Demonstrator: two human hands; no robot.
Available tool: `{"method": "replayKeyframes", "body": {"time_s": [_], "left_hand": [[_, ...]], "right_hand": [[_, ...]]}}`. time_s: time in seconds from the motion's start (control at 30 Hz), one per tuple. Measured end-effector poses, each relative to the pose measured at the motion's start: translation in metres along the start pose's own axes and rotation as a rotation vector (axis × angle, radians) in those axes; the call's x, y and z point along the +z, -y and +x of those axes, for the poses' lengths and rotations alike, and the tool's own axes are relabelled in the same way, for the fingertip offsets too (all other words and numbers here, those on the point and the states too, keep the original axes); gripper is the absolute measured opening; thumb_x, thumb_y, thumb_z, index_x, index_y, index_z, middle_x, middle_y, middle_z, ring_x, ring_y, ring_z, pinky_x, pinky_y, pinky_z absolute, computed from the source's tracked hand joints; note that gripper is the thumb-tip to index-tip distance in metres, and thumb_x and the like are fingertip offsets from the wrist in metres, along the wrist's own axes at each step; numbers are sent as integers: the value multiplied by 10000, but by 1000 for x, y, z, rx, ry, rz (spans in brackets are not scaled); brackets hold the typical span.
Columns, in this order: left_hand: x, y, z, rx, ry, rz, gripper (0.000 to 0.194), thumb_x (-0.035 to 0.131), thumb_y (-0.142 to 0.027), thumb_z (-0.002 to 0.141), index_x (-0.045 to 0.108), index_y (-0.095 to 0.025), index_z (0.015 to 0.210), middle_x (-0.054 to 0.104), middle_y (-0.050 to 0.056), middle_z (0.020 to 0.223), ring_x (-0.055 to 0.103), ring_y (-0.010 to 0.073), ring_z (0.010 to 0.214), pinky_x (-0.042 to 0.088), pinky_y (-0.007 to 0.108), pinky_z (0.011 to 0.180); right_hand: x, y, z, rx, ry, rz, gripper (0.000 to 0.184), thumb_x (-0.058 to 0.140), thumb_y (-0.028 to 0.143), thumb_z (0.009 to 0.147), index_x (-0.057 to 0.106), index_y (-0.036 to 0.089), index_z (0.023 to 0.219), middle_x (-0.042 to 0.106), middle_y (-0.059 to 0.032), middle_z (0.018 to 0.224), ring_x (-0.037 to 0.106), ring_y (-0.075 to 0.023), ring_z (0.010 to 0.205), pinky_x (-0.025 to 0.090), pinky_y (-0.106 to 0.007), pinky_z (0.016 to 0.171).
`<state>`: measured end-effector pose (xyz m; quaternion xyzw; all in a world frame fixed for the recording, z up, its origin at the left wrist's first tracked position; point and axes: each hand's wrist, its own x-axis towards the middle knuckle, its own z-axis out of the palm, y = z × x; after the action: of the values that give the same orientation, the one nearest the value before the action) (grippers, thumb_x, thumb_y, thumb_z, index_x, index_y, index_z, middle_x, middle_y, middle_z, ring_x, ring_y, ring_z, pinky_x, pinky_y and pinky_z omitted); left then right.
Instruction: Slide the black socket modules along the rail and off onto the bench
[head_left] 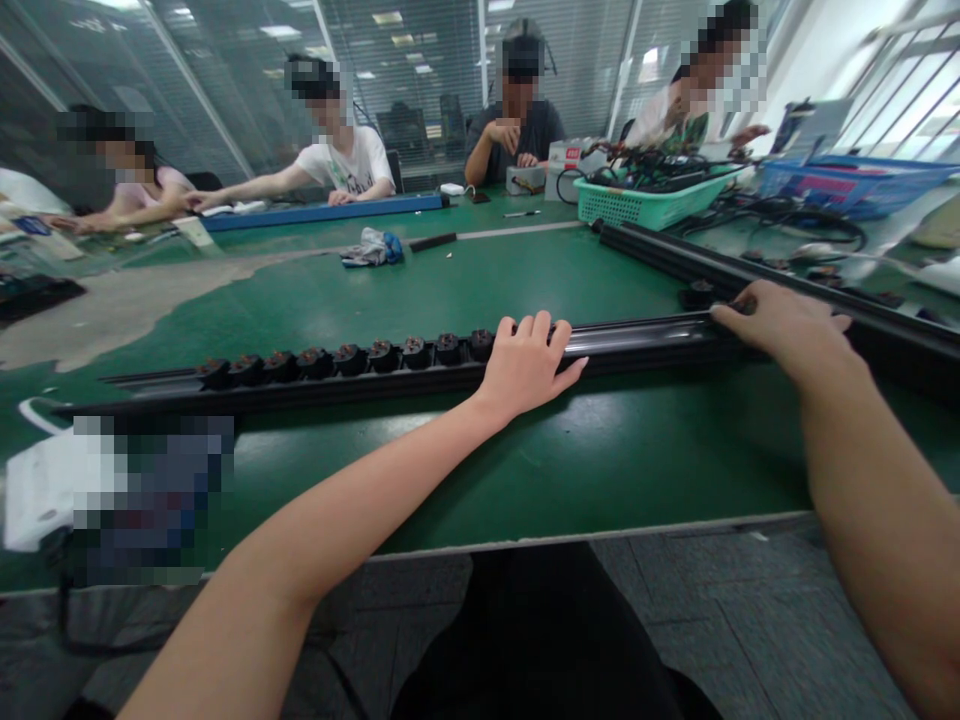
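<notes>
A long black metal channel (637, 345) lies across the table in front of me, with a row of black socket modules (349, 360) seated along its left half. My left hand (529, 365) is wrapped over the channel just right of the last visible socket, fingers on the far side and thumb on the near side. At the channel's right end, my right hand (787, 320) pinches a small black part, mostly hidden by the fingers. Close by, just behind the channel, sits a loose black socket (697, 293).
More black channels (675, 255) lie diagonally at right, with loose sockets (825, 275) beyond. Behind them stand a green basket (637, 205) of cables and a blue basket (862, 190). A crumpled cloth (373, 247) lies mid-table. A white box (45, 490) is front left. Several people sit opposite.
</notes>
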<state>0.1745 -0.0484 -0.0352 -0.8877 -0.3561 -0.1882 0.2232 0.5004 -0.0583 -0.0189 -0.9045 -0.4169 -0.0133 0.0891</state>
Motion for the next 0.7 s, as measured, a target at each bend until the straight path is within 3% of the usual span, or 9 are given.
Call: {"method": "replayKeyframes", "body": {"time_s": [0.1,0.3,0.43,0.7], "left_hand": [[0,0,0,-5,0,2,537,323,-522,1019,587,-122,1261,614,188,1171,572,307,1015,376,434,863],[1,0,0,2,-6,9,542,318,-524,1021,586,-117,1256,614,186,1162,572,305,1007,375,429,859],[1,0,0,4,-9,9,544,316,-524,1021,587,-115,1255,614,186,1161,571,306,1008,375,432,858],[0,0,-1,0,-2,-1,547,316,-525,1020,586,-118,1265,610,190,1173,572,311,1020,374,433,860]], "right_hand": [[3,-1,0,25,-11,1,592,435,691,840,627,251,1187,567,-228,1313,440,-454,1267,347,-627,975],[4,6,-7,57,-50,16,638,427,604,871,623,147,1272,454,-298,1424,354,-477,1356,327,-604,1024],[5,10,-10,38,-87,19,606,417,546,893,607,105,1263,428,-331,1433,370,-489,1337,345,-612,996],[13,9,-9,4,-125,20,711,375,555,942,492,-13,1353,348,-393,1449,330,-471,1360,344,-583,1042]]}}
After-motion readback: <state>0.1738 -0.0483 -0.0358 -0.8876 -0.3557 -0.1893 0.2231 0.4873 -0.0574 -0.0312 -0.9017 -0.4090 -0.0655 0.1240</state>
